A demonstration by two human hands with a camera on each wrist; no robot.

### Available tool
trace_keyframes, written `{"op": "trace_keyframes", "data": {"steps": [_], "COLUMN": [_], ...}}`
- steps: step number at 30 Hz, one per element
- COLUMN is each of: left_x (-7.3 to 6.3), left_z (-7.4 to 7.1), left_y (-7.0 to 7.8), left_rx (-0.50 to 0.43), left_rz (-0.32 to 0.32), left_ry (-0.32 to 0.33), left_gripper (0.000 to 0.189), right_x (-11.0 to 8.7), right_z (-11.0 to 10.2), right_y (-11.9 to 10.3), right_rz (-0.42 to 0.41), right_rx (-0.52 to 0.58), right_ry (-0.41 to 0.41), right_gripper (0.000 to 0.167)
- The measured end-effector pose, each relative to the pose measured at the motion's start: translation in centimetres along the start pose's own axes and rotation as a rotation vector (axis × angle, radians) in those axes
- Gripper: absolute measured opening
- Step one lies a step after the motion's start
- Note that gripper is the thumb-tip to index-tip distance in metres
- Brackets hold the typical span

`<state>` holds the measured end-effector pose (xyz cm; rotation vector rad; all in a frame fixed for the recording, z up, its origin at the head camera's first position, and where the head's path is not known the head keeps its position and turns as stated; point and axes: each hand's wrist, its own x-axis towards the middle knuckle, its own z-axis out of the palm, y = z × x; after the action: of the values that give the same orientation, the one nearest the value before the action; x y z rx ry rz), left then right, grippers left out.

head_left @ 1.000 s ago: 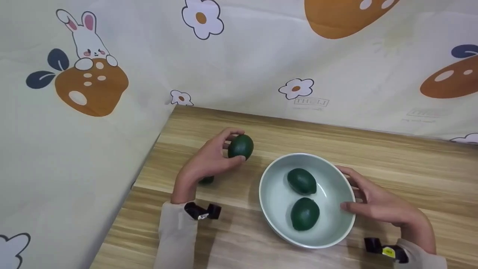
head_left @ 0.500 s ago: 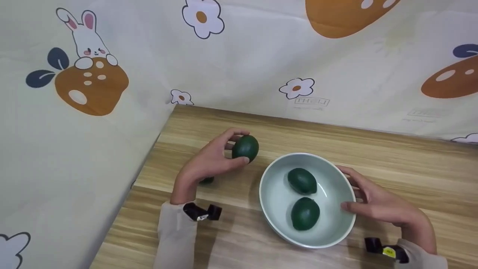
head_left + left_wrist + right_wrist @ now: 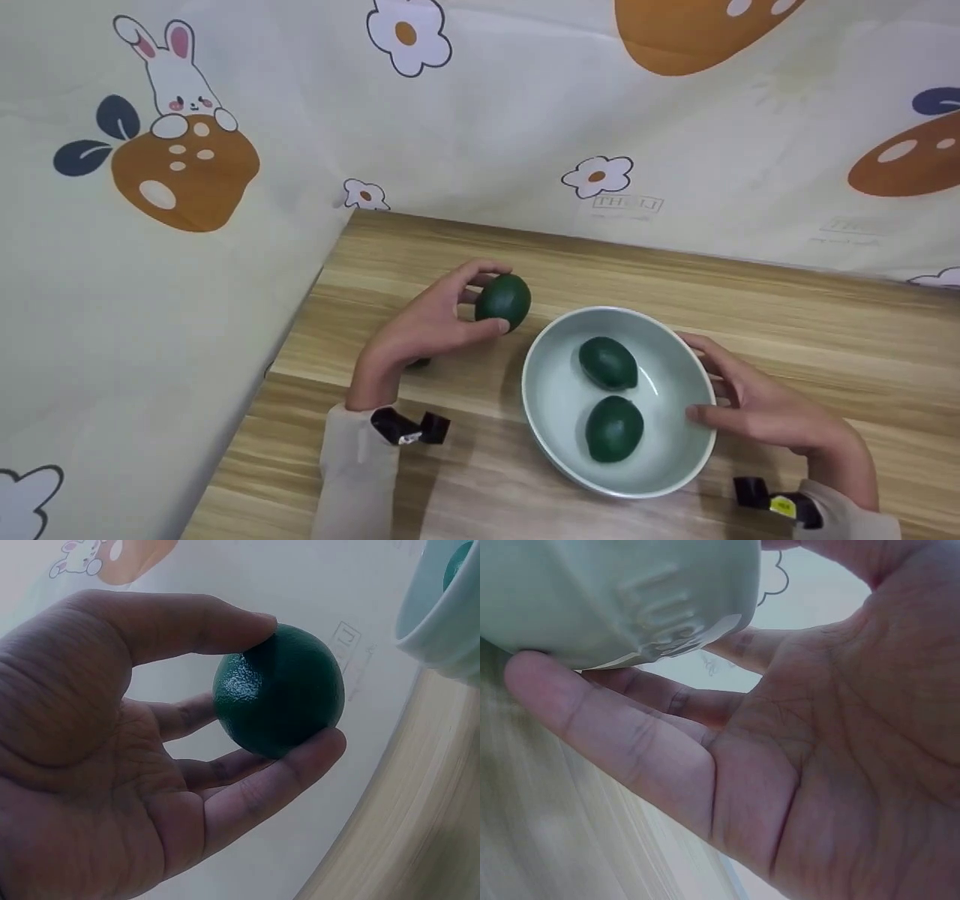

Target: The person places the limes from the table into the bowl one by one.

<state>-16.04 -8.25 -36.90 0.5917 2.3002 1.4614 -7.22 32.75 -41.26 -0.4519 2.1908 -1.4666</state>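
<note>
My left hand (image 3: 431, 315) holds a dark green lime (image 3: 504, 301) between thumb and fingertips, above the table and left of the bowl. In the left wrist view the lime (image 3: 289, 694) shows glossy, finely pebbled skin. A pale green bowl (image 3: 667, 457) stands on the table with two more limes inside, one farther back (image 3: 607, 363) and one nearer (image 3: 615, 429). My right hand (image 3: 772, 401) grips the bowl's right side, thumb over the rim and fingers along the outer wall. Seen from the right wrist, those fingers (image 3: 637, 727) reach under the bowl's curved side (image 3: 615, 600).
Another dark green piece (image 3: 418, 363) lies on the table, mostly hidden behind my left wrist. The wood-grain table (image 3: 465, 465) meets a printed cloth wall (image 3: 487, 135) at the back and left. Black camera mounts (image 3: 409, 426) sit on both wrists.
The left hand has moved slowly right with its lime, closer to the bowl's rim. My right hand and the bowl stay almost in place.
</note>
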Motion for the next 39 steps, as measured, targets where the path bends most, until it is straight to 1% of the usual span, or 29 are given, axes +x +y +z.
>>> {"op": "trace_keyframes", "data": {"steps": [6,12,16,19,24,31,39], "left_x": [0.19,0.43,0.58,0.53,0.29,0.15,0.10], "left_z": [0.31,0.63,0.80,0.86,0.85,0.77,0.85], "left_y": [0.25,0.36,0.45,0.46,0.67,0.91,0.68], "left_rx": [-0.005,0.001,0.002,0.008,0.018,0.042,0.079], "left_rz": [0.020,0.035,0.034,0.039,0.057,0.059,0.087], "left_ry": [-0.013,-0.034,-0.046,-0.050,-0.054,-0.057,-0.049], "left_gripper": [0.065,0.066,0.065,0.065,0.065,0.067,0.067], "right_x": [-0.12,-0.30,-0.33,-0.27,-0.17,-0.06,0.06], "right_z": [-0.13,-0.18,-0.18,-0.18,-0.07,-0.15,-0.12], "right_y": [0.09,0.27,0.33,0.33,0.27,0.14,-0.10], "right_rz": [0.028,0.007,0.013,0.005,-0.025,0.006,0.031], "right_rx": [-0.023,0.002,0.007,0.006,0.042,0.020,0.000], "right_ry": [0.020,0.009,0.014,0.014,-0.011,-0.007,-0.005], "right_gripper": [0.084,0.083,0.083,0.083,0.084,0.084,0.085]}}
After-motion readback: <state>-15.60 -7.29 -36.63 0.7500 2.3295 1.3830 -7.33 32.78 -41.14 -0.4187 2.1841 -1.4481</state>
